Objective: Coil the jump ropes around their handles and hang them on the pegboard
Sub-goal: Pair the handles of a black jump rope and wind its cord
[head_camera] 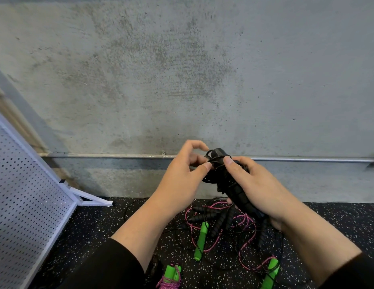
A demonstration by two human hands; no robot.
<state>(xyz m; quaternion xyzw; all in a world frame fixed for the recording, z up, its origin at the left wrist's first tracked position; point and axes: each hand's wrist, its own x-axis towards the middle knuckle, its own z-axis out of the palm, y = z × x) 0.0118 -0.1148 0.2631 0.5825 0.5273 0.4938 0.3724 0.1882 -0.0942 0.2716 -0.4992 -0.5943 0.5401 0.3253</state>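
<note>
Two hands on one black rope (220,170), coiling nearly done, I judge. My right hand (259,188) grasps the handles; left hand (182,182) pinches the cord at the top. Next: tuck the end, carry it left to the pegboard (25,184). Loose ropes (223,224) lie on the floor below.
</note>
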